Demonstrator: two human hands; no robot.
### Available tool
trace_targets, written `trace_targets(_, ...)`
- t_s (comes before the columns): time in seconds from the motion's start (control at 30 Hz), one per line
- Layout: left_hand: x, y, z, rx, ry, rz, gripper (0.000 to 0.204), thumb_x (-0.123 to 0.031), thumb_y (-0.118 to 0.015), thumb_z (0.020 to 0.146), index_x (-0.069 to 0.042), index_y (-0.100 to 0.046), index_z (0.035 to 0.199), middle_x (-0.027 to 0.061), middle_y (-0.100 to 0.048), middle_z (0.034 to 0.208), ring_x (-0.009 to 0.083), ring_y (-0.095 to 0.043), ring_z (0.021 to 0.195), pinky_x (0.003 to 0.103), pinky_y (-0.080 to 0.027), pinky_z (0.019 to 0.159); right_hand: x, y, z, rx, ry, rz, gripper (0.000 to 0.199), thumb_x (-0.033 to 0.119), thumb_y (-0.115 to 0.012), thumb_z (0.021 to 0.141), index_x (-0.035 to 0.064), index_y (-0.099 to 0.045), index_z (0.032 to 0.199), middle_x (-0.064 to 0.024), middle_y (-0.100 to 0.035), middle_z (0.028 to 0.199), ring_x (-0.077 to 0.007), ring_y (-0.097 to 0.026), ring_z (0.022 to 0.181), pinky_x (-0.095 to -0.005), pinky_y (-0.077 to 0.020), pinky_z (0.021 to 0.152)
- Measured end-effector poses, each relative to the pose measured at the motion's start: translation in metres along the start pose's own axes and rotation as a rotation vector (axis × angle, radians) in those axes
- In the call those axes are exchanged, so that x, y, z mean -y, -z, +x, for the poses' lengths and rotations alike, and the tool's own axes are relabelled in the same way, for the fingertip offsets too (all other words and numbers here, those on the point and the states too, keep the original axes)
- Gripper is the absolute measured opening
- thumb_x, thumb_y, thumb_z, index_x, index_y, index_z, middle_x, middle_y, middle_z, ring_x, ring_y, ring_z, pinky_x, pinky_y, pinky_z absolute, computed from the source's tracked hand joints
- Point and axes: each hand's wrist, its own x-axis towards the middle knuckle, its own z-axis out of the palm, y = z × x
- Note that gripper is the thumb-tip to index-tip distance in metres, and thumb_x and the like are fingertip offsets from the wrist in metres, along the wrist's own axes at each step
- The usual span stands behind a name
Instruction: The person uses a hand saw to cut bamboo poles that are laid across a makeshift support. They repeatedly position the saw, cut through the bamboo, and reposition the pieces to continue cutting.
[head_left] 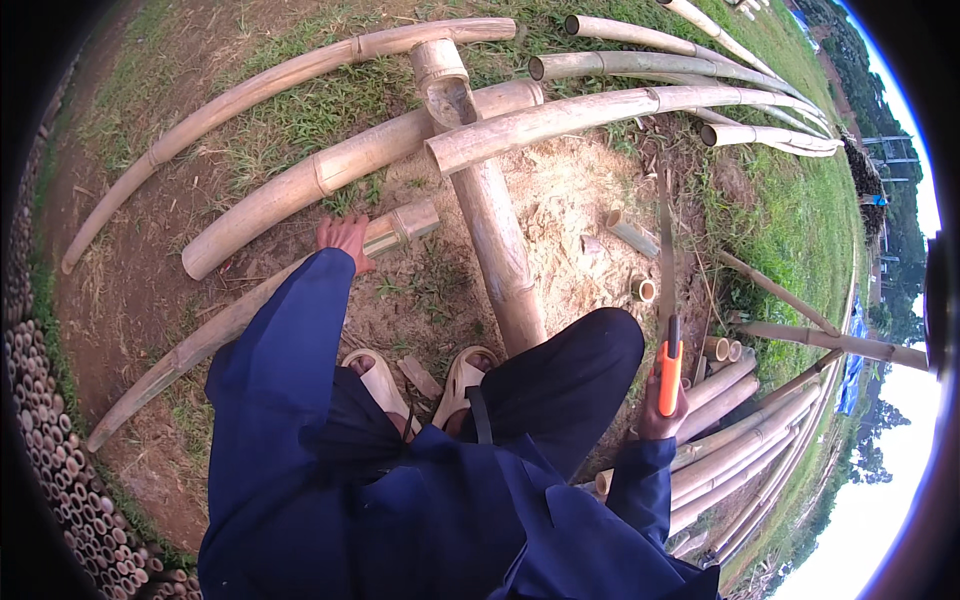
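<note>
My right hand (660, 405) is closed round the orange and black handle of a hand saw (667, 255), out to my right. Its long thin blade points away from me, apart from any bamboo. At the front left, my left hand (345, 240) grips a bamboo pole (205, 335) near its far end, which has a raised joint. The pole slants along the ground beside my left arm. Beyond it, a thicker bamboo pole (350, 158) lies across an upright-looking notched bamboo post (485, 220). Another cut pole (560, 122) rests over that post.
Short bamboo offcuts (632, 235) and sawdust (570, 235) lie between the post and the saw. Long bamboo poles (690, 65) spread over grass at the far right. More poles (745, 440) are stacked by my right arm. A pile of bamboo ends (75, 460) stands at left.
</note>
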Motion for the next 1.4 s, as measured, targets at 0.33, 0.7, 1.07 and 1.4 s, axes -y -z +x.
trace_targets(0.33,-0.021,-0.036,-0.022,0.158,0.017,-0.08,0.088,-0.037,-0.088,0.07,-0.017,-0.05,0.147,0.014,-0.058,0.139,0.031,-0.048,0.139,0.052,-0.036,0.116,-0.157,-0.055,-0.022,0.355,0.066,-0.498,0.034,0.026,-0.063,0.096,0.0155,-0.067,0.128,-0.0159,-0.073,0.113,-0.0393,-0.073,0.086,-0.0438,-0.0587,0.073)
trace_targets(0.7,0.101,0.148,-0.085,-0.424,0.1,-0.628,0.053,-0.015,-0.071,0.089,-0.018,-0.059,0.14,0.0099,-0.068,0.115,0.0207,-0.066,0.091,0.038,-0.055,0.084,0.099,-0.095,0.121,0.316,0.429,-0.237,0.031,0.003,-0.067,0.089,0.0048,-0.068,0.12,-0.0076,-0.076,0.101,-0.0179,-0.072,0.082,-0.0328,-0.0565,0.075)
trace_targets(1.07,0.272,-0.17,-0.256,-0.888,1.01,-1.124,0.021,-0.02,-0.074,0.089,-0.004,-0.075,0.102,0.0069,-0.072,0.083,0.0174,-0.069,0.073,0.033,-0.055,0.071,0.065,-0.414,0.017,0.801,1.099,-0.731,0.084,0.031,-0.085,0.073,0.0159,-0.047,0.147,-0.0098,-0.056,0.139,-0.0297,-0.05,0.136,-0.0508,-0.0367,0.116)
trace_targets(1.4,0.249,-0.167,-0.26,-1.002,1.163,-2.151,0.082,-0.074,-0.071,0.08,-0.014,-0.057,0.134,0.0063,-0.068,0.115,0.0259,-0.064,0.112,0.05,-0.048,0.094,0.158,-0.367,0.051,0.74,1.361,-0.591,0.08,0.023,-0.085,0.061,0.0112,-0.055,0.134,-0.0117,-0.061,0.11,-0.0315,-0.061,0.108,-0.0472,-0.044,0.106)
